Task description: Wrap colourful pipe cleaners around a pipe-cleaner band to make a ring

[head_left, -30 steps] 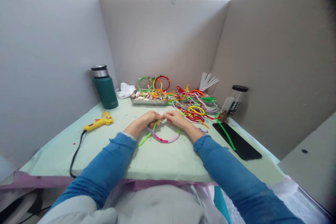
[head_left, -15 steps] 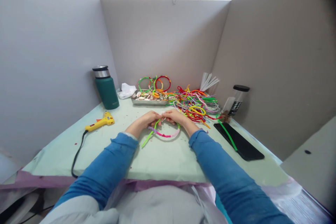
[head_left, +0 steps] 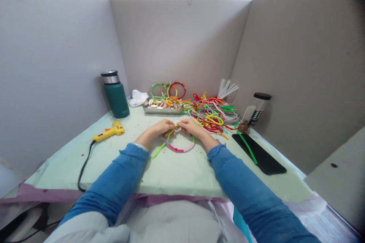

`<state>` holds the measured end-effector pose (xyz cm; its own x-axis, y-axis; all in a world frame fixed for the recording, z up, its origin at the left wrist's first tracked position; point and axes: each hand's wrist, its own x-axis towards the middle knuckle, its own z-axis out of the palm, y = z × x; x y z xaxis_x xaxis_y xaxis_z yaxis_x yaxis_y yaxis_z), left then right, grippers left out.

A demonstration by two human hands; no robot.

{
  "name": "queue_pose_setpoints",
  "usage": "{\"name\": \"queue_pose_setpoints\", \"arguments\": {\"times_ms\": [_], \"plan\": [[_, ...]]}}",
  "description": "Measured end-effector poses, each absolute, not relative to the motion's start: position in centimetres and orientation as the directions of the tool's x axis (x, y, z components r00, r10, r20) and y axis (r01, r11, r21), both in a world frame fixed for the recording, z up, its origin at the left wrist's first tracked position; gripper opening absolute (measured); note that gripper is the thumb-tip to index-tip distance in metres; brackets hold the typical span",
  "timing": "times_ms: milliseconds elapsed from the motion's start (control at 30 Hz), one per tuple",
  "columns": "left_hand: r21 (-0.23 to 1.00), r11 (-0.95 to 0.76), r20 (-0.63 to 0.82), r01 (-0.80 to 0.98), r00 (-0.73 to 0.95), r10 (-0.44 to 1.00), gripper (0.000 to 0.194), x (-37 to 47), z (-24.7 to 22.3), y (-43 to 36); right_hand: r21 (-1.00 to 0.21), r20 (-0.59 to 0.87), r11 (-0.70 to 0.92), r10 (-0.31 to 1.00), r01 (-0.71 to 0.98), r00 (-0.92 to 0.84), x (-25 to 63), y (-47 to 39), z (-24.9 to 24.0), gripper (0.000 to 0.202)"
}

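A ring wrapped in pink, magenta, purple and green pipe cleaner [head_left: 179, 150] hangs between my hands over the table. My left hand [head_left: 163, 127] pinches its top edge together with a bright green pipe cleaner [head_left: 158, 151], whose loose end slants down to the left. Fingertips of my right hand [head_left: 190, 126] are closed on the green strand at the top of the ring, close to the left fingertips. A speck of green shows between the two hands. My fingers hide the upper part of the ring.
Behind my hands are a metal tray [head_left: 162, 111] of shells, finished rings [head_left: 177, 83] and a heap of pipe cleaners [head_left: 212, 115]. A yellow glue gun [head_left: 110, 133] and green bottle [head_left: 116, 100] stand left. At right are a black phone-like slab [head_left: 266, 159] and a clear jar [head_left: 258, 108].
My fingertips have shifted slightly at the top of the ring, and green now shows between them. The loose green end has swung a little left.
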<state>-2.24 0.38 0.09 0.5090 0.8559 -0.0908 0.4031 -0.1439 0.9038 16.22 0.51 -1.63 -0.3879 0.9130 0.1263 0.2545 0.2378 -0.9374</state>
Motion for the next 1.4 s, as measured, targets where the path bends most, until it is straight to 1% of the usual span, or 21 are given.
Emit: {"name": "queue_pose_setpoints", "arguments": {"times_ms": [167, 267, 400, 467, 633, 700, 767, 833, 900, 1000, 1100, 1233, 1300, 1400], "plan": [[0.901, -0.138, -0.13, 0.412, 0.559, 0.819, 0.015, -2.2, 0.5, 0.3, -0.943, 0.115, 0.23, 0.903, 0.239, -0.415, 16.4, 0.5, -1.5, 0.027], [0.887, -0.164, -0.139, 0.432, 0.589, 0.796, 0.017, -2.2, 0.8, 0.0, -0.94, 0.102, 0.231, 0.894, 0.253, -0.436, 16.5, 0.5, -1.5, 0.027], [0.842, -0.269, -0.118, 0.468, 0.647, 0.753, 0.018, -2.3, 1.4, -0.6, -0.938, 0.095, 0.234, 0.884, 0.257, -0.457, 16.7, 0.5, -1.4, 0.029], [0.816, -0.309, -0.11, 0.489, 0.656, 0.747, 0.018, -2.3, 1.6, -0.9, -0.938, 0.091, 0.232, 0.882, 0.258, -0.462, 16.7, 0.5, -1.4, 0.03], [0.793, -0.349, -0.07, 0.5, 0.643, 0.763, 0.02, -2.4, 1.2, -0.8, -0.943, 0.085, 0.222, 0.88, 0.247, -0.467, 16.7, 0.5, -1.3, 0.033], [0.73, -0.41, -0.009, 0.547, 0.607, 0.794, 0.018, -2.3, 0.9, -0.6, -0.95, 0.082, 0.211, 0.881, 0.23, -0.466, 16.7, 0.5, -1.4, 0.033], [0.625, -0.495, 0.096, 0.604, 0.569, 0.816, 0.016, -2.2, 0.6, -0.3, -0.954, 0.084, 0.204, 0.885, 0.22, -0.457, 16.7, 0.6, -1.4, 0.033], [0.5, -0.576, 0.216, 0.647, 0.551, 0.806, 0.017, -2.1, 0.5, -0.1, -0.957, 0.092, 0.203, 0.891, 0.207, -0.444, 16.6, 0.7, -1.5, 0.034], [0.394, -0.626, 0.299, 0.673, 0.55, 0.78, 0.021, -2.1, 0.4, 0.1, -0.961, 0.098, 0.197, 0.897, 0.192, -0.432, 16.6, 0.7, -1.5, 0.034], [0.32, -0.633, 0.362, 0.704, 0.527, 0.769, 0.028, -2.2, 0.4, 0.2, -0.969, 0.095, 0.18, 0.903, 0.168, -0.419, 16.5, 0.7, -1.4, 0.034], [0.289, -0.62, 0.375, 0.73, 0.509, 0.775, 0.03, -2.2, 0.5, 0.1, -0.974, 0.093, 0.17, 0.906, 0.153, -0.414, 16.5, 0.7, -1.4, 0.034], [0.28, -0.642, 0.369, 0.714, 0.537, 0.759, 0.03, -2.2, 0.7, -0.1, -0.973, 0.099, 0.175, 0.905, 0.149, -0.414, 16.5, 0.7, -1.5, 0.035], [0.294, -0.642, 0.377, 0.708, 0.531, 0.759, 0.03, -2.2, 0.7, -0.1, -0.973, 0.094, 0.172, 0.906, 0.156, -0.413, 16.5, 0.8, -1.5, 0.035], [0.352, -0.614, 0.36, 0.707, 0.503, 0.786, 0.03, -2.2, 0.6, 0.0, -0.972, 0.087, 0.169, 0.906, 0.165, -0.414, 16.5, 0.8, -1.5, 0.035]]}}
